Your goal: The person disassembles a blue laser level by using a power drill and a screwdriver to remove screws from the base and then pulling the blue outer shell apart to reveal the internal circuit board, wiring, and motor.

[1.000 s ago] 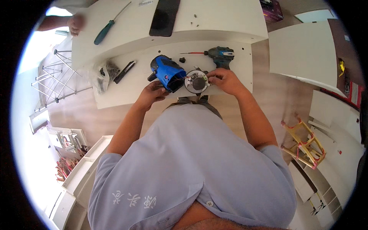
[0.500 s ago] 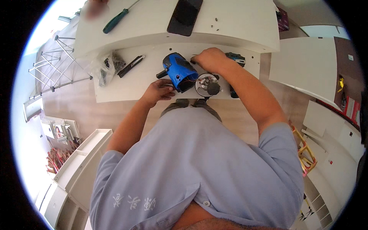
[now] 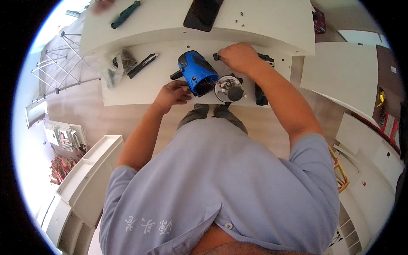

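Note:
A blue and black power-tool housing [image 3: 197, 70] lies on the white board, its open end toward me. Thin wires run from it to a round metal motor part [image 3: 228, 88] with a dark knob on top. My left hand [image 3: 172, 95] rests beside the housing's near left side. Its fingers are curled around something small and pale that I cannot make out. Beyond the motor part, my right hand [image 3: 240, 57] pinches a small black part [image 3: 216, 56]. Partly hidden by my right forearm, a dark cordless tool [image 3: 261, 94] lies on the right.
Left on the board are a clear plastic bag [image 3: 111, 72] of dark pieces and a black utility knife [image 3: 142, 66]. The raised ledge behind holds a phone [image 3: 203, 15], a green-handled screwdriver [image 3: 125, 15] and several small screws [image 3: 242, 14]. A metal folding frame [image 3: 55, 70] stands left.
My right hand has lifted slightly away from the motor part, and the black part in its fingers now shows more plainly. My left hand stays beside the housing. The whole view has shifted slightly.

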The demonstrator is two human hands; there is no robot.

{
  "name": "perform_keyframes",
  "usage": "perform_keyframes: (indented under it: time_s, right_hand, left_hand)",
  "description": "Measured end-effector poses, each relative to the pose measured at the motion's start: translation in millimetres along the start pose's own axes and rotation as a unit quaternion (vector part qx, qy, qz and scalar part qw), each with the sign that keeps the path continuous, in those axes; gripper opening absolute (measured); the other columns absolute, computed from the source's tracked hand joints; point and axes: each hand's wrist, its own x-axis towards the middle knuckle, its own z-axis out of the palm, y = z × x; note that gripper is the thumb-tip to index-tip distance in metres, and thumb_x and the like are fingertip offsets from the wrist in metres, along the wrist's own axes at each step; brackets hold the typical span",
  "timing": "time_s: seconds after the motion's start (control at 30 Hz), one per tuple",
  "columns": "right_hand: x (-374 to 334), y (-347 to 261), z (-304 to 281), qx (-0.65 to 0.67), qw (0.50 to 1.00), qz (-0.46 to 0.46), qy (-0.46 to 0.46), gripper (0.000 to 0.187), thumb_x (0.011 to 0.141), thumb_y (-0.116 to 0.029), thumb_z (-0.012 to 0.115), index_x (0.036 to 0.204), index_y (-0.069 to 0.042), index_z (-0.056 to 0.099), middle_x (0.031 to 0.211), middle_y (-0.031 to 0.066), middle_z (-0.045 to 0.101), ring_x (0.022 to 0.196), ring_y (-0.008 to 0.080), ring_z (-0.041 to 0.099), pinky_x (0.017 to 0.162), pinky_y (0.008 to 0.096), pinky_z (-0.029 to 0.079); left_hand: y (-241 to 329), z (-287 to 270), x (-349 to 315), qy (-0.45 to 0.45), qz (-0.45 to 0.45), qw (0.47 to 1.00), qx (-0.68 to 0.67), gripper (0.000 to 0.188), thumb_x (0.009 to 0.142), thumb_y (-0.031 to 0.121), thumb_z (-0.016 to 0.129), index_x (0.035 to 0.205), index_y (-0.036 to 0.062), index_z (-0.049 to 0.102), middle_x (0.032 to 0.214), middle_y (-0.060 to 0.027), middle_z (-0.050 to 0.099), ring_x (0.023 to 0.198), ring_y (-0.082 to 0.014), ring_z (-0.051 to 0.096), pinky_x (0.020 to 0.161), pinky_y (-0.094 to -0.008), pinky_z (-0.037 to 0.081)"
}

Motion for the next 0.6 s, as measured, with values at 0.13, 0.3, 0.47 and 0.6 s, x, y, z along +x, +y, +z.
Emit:
perform_keyframes:
  time_s: [0.13, 0.3, 0.47, 0.6]
  right_hand:
    - [-65.6, 8.7, -17.0, 0.177, 0.971, 0.108, 0.118, 0.027, 0.098, -0.026, 0.058, 0.115, -0.008, 0.069, 0.103, 0.0189, 0.075, 0.098, 0.0417, 0.071, 0.084, 0.0537, 0.056]
    - [-183.5, 15.9, 9.7, 0.201, 0.976, 0.05, 0.064, 0.014, 0.089, -0.019, 0.063, 0.092, -0.005, 0.065, 0.089, 0.015, 0.067, 0.086, 0.0409, 0.065, 0.076, 0.0496, 0.054]
    - [-247.5, -23.2, 37.0, 0.289, 0.954, -0.078, -0.009, 0.013, 0.077, -0.012, 0.073, 0.08, -0.005, 0.062, 0.099, 0.0117, 0.069, 0.091, 0.036, 0.066, 0.076, 0.0469, 0.054]
    - [-265.9, -5.9, 53.8, 0.403, 0.907, -0.123, 0.006, 0.014, 0.079, -0.017, 0.074, 0.086, -0.006, 0.069, 0.094, 0.0146, 0.068, 0.089, 0.0364, 0.067, 0.079, 0.0468, 0.055]
  left_hand:
    - [-22.9, 5.3, -6.5, 0.09, 0.046, 0.995, -0.016, 0.032, 0.102, 0.018, 0.066, 0.13, 0.0013, 0.062, 0.105, -0.0096, 0.073, 0.093, -0.0211, 0.073, 0.082, -0.0357, 0.06]
    - [-91.1, 1.5, -31.8, 0.142, 0.068, 0.988, -0.008, 0.026, 0.102, 0.018, 0.066, 0.122, 0.0012, 0.065, 0.095, -0.0077, 0.071, 0.085, -0.0181, 0.07, 0.078, -0.0321, 0.056]
    - [-99.3, 39.6, -55.3, 0.151, 0.016, 0.985, 0.078, 0.023, 0.101, 0.016, 0.066, 0.119, 0.0012, 0.068, 0.097, -0.0074, 0.072, 0.086, -0.017, 0.07, 0.077, -0.031, 0.054]
    - [-75.3, 82.0, -56.0, 0.118, 0.043, 0.983, 0.132, 0.026, 0.101, 0.016, 0.066, 0.122, 0.0008, 0.067, 0.099, -0.0076, 0.072, 0.089, -0.0167, 0.07, 0.079, -0.0315, 0.055]
